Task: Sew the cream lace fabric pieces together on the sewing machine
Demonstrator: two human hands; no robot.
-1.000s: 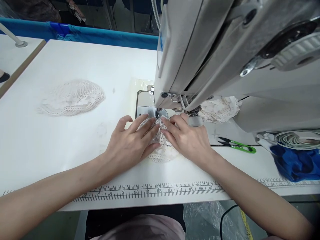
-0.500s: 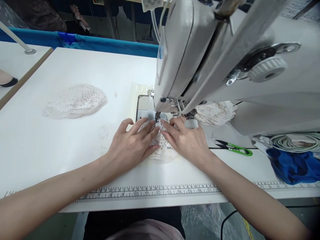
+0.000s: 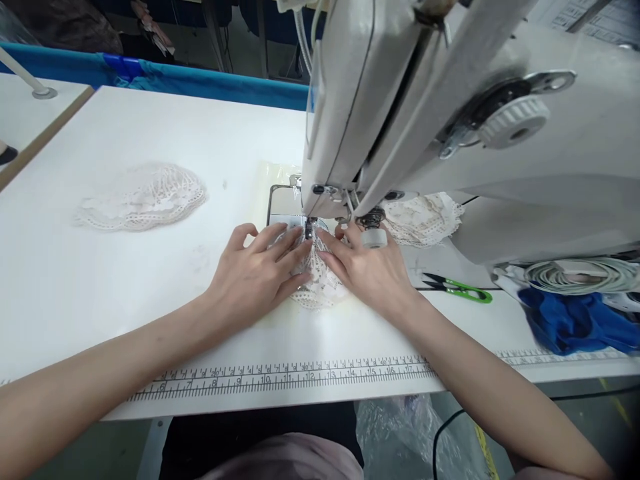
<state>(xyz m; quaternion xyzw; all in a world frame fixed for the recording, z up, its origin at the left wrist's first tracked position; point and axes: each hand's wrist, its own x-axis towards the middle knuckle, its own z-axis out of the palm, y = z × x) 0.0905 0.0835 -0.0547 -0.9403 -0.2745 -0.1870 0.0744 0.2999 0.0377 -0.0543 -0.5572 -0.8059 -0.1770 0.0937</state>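
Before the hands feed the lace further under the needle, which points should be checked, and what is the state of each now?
1. Left hand lies flat on the lace piece: ok.
2. Right hand lies flat on the same lace piece, at the other side of the needle: ok.
3. Fingers away from the needle: not ok, the tips lie very close to it.
4. Lace sits flat under the presser foot: cannot tell, the hands and the sewing machine hide it.
5. Green scissors lie apart from the hands, on the table: ok.
6. Lace pile at the left lies apart from the working place: ok.
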